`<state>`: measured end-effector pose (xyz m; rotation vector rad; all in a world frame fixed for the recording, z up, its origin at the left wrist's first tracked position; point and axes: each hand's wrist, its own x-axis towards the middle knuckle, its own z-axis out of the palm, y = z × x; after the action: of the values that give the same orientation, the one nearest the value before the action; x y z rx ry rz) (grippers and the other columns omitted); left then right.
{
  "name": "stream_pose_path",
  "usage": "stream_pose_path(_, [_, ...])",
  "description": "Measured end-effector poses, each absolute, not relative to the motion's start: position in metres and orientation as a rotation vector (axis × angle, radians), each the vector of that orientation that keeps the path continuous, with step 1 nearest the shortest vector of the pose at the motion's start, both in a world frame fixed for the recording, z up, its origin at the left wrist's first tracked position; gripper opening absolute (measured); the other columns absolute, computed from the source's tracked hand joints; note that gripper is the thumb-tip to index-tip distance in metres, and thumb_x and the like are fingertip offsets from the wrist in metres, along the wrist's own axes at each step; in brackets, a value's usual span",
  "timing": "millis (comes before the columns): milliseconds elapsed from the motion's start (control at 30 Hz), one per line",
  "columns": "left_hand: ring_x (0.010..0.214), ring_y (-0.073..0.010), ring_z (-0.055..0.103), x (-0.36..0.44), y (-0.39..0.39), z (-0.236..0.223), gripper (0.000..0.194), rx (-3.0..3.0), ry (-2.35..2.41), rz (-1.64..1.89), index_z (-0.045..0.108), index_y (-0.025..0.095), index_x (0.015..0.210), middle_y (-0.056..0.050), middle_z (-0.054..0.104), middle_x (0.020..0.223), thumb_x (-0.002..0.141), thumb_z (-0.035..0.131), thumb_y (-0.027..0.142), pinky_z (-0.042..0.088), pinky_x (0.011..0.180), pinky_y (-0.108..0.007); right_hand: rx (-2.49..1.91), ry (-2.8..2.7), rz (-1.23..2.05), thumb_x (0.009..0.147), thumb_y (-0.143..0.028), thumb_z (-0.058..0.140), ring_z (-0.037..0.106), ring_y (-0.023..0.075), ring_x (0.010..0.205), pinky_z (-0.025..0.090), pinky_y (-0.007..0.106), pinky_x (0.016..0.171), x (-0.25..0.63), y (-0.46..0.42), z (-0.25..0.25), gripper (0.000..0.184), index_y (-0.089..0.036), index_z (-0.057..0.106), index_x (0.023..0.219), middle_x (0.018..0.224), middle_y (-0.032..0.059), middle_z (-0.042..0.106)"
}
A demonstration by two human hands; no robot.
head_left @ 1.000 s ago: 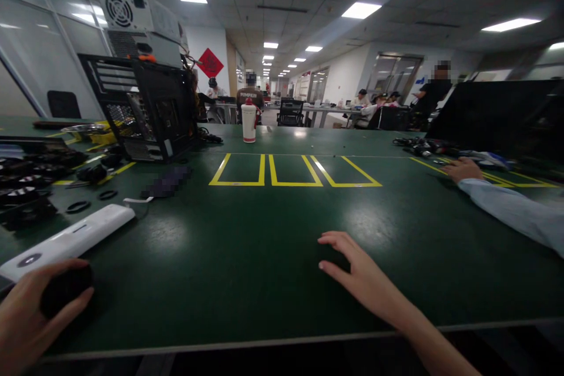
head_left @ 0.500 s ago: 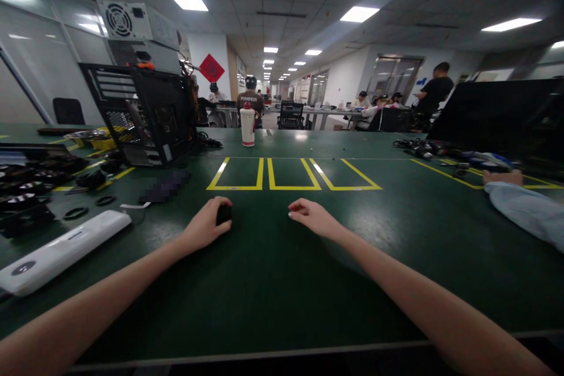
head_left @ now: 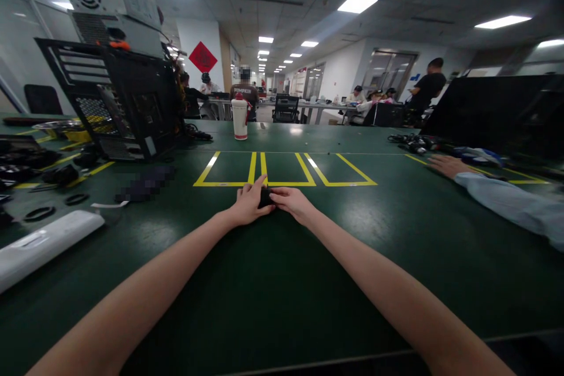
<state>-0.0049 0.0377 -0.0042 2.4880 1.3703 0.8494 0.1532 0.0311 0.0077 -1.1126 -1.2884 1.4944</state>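
Between my two hands is a small dark object [head_left: 265,197], rounded and black, mostly hidden by the fingers; I cannot make out its kind. My left hand [head_left: 248,204] grips it from the left, thumb below and forefinger raised. From the other side my right hand [head_left: 295,202] has its fingertips closed on the object's right edge. Both hands are low over the green table [head_left: 268,282], just in front of the yellow tape outlines [head_left: 291,184].
On the left are an open black computer case [head_left: 132,106] with power supplies on top, a white power strip [head_left: 53,241] and black rings [head_left: 39,213]. A red-lidded white cup [head_left: 240,120] stands at the back. A co-worker's hand [head_left: 444,165] is on the right.
My left hand has carried the dark object from the left front to the table's middle. My right hand has moved left and forward to meet it, its fingers closing on the object.
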Motion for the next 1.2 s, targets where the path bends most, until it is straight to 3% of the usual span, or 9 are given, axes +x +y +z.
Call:
stream_pose_path(267, [0.110,-0.0284,0.046,-0.012,0.039,-0.003,0.087,2.330,1.196,0.838,0.011,0.016,0.132,-0.015,0.043,0.122,0.068,0.058,0.049,0.035,0.093,-0.043,-1.112,-1.295,1.473,0.069,-0.014,0.061,0.058,0.0155,0.086,0.045,0.032,0.083,0.154,0.029,0.007,0.027,-0.014,0.059,0.096,0.093,0.0065,0.061])
stream_pose_path(467, [0.116,-0.0255,0.041,-0.018,0.040,-0.007,0.069,2.243,1.110,0.878,0.030,0.018,0.127,-0.012,0.041,0.127,0.070,0.058,0.045,0.032,0.097,-0.042,-1.070,-1.326,1.470,0.068,-0.011,0.060,0.056,0.0168,0.092,0.044,0.035,0.085,0.156,0.029,0.006,0.026,-0.017,0.058,0.093,0.097,0.0047,0.059])
stream_pose_path(600, [0.117,-0.0238,0.040,-0.017,0.043,-0.009,0.067,2.237,1.046,0.890,0.029,0.023,0.127,-0.009,0.040,0.129,0.070,0.059,0.040,0.032,0.098,-0.043,-1.035,-1.300,1.507,0.067,-0.007,0.060,0.055,0.0160,0.093,0.043,0.035,0.086,0.157,0.030,0.005,0.026,-0.018,0.058,0.091,0.097,0.0040,0.059])
stream_pose_path(800, [0.114,-0.0220,0.042,-0.015,0.040,-0.004,0.065,2.356,0.971,0.996,0.032,0.023,0.126,-0.008,0.043,0.126,0.069,0.063,0.030,0.032,0.098,-0.041,-0.952,-1.148,1.531,0.071,-0.012,0.057,0.055,0.0146,0.092,0.043,0.033,0.086,0.155,0.027,0.009,0.012,-0.016,0.058,0.083,0.095,0.0047,0.059])
stream_pose_path(933, [0.114,-0.0225,0.042,-0.013,0.032,0.000,0.064,2.421,0.956,1.035,0.033,0.022,0.125,-0.008,0.043,0.124,0.068,0.063,0.026,0.032,0.098,-0.041,-0.915,-1.157,1.486,0.067,-0.011,0.060,0.056,0.0132,0.086,0.043,0.032,0.085,0.154,0.028,0.003,0.018,-0.016,0.057,0.084,0.089,0.0034,0.060])
stream_pose_path(1200, [0.114,-0.0229,0.042,-0.012,0.021,0.004,0.063,2.483,0.972,1.062,0.033,0.024,0.123,-0.007,0.043,0.123,0.067,0.063,0.022,0.033,0.097,-0.041,-0.896,-1.425,1.371,0.066,-0.026,0.064,0.056,0.0155,0.087,0.043,0.037,0.084,0.164,0.025,-0.006,0.033,-0.019,0.056,0.097,0.096,0.0049,0.058])
